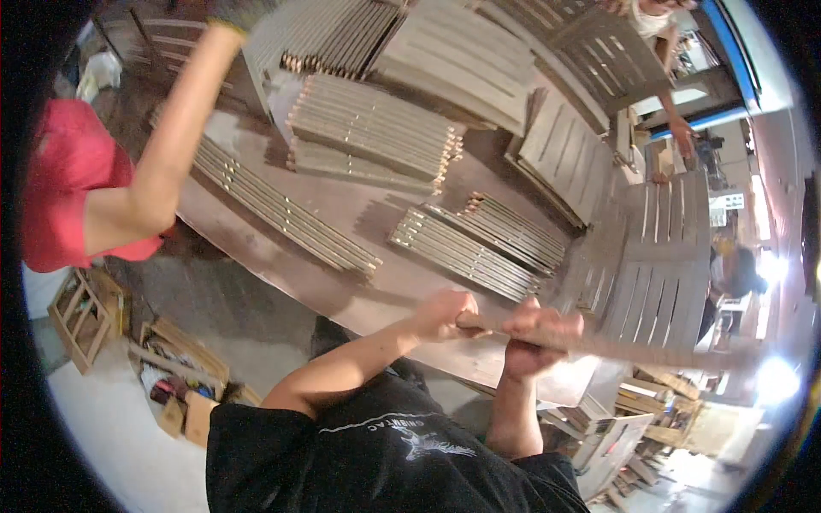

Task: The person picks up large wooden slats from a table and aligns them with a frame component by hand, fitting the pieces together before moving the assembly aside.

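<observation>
In front of my chest, both hands grip a long brown wooden slat (633, 349) that stretches off to the right, its far part smeared by motion. My left hand (445, 316) is closed round its left end. A short way along, my right hand (540, 335) is wrapped over it from below, fingers on top. Beyond my hands, a row of narrow wooden slats (466, 252) lies side by side on the table (342, 303), with a smaller bundle of slats (517, 231) behind it.
A person in a red shirt (81, 184) reaches over the table's left side. Stacked slats (368, 124) and slatted panels (462, 60) cover the far part. More slatted panels (654, 291) stand at the right, near other people. Wooden frames and boxes (184, 363) sit on the floor at left.
</observation>
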The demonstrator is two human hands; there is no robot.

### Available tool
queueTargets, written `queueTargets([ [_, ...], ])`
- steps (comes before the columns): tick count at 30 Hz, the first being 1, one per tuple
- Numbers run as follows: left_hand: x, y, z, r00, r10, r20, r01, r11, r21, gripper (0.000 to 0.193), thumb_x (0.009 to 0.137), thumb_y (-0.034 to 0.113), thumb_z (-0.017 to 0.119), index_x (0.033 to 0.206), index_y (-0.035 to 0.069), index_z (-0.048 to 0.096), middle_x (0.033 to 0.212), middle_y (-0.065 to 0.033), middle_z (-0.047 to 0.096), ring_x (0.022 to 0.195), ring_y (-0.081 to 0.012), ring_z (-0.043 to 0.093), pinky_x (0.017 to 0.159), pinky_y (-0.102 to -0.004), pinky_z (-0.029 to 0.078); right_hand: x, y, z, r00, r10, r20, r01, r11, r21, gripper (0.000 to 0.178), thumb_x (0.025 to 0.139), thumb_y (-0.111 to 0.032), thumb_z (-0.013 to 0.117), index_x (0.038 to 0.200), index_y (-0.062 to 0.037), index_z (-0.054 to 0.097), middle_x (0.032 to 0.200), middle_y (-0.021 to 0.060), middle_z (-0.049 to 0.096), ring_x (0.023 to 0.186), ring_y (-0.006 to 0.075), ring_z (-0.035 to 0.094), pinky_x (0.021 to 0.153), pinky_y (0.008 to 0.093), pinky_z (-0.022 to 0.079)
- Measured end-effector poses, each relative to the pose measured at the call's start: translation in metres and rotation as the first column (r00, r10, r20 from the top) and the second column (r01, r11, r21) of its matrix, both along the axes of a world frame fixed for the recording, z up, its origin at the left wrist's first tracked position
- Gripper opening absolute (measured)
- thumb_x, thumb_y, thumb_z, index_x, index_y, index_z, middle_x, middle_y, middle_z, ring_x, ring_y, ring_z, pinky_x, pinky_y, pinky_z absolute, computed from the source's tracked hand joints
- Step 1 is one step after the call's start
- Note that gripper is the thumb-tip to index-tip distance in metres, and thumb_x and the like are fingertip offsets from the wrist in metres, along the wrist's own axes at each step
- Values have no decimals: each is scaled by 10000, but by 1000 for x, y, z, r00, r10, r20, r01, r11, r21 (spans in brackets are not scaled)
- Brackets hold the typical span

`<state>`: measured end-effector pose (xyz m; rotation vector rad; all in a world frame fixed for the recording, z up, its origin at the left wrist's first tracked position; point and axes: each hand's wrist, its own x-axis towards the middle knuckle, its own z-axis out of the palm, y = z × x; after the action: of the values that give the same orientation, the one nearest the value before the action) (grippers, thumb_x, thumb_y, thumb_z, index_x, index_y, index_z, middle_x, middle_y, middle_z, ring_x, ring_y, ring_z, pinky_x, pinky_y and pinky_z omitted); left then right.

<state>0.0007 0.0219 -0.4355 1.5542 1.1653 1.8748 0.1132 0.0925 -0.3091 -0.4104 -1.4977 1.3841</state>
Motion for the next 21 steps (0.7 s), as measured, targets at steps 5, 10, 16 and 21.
queueTargets([
  [5, -30, -48, -19, 989, -147, 30, 139, 820, -555, 467, 906, 503, 542, 1059, 65, 602, 1034, -133, 641, 993, -269, 612, 861, -398, 474, 13, -14, 19, 943, -294, 154, 305, 951, -49, 724, 787, -634, 681, 1129, -29, 479, 730, 90, 585, 685, 200, 632, 605, 347, 547],
  [10, -11, -68, 1, 734, -339, 588, 674, 265, -689, 839, 930, 723, 212, 1312, 47, 530, 1261, -156, 578, 1177, -288, 541, 967, -451, 441, 62, -44, 131, 923, -138, -360, 249, 926, 283, 919, 821, -559, 687, 1472, -85, 246, 1059, 103, 531, 605, 141, 504, 508, 258, 456],
  [16, 43, -42, 138, 168, -207, 964, 950, 295, -102, 527, 988, 465, 484, 1146, -29, 577, 1128, -155, 630, 937, -204, 640, 851, -336, 507, 137, -97, 202, 892, 122, -435, 61, 921, 384, 802, 842, -277, 590, 1496, -36, 195, 1210, 116, 438, 887, 203, 515, 795, 369, 467],
  [21, 45, -40, 192, 419, -284, 863, 842, 477, -252, 437, 932, 425, 588, 1062, 8, 619, 912, -109, 667, 807, -206, 658, 725, -363, 549, 181, -138, 186, 589, -509, -628, 590, 802, -97, 555, 907, -201, 536, 1388, -29, 320, 1147, 80, 484, 962, 197, 491, 890, 388, 425],
])
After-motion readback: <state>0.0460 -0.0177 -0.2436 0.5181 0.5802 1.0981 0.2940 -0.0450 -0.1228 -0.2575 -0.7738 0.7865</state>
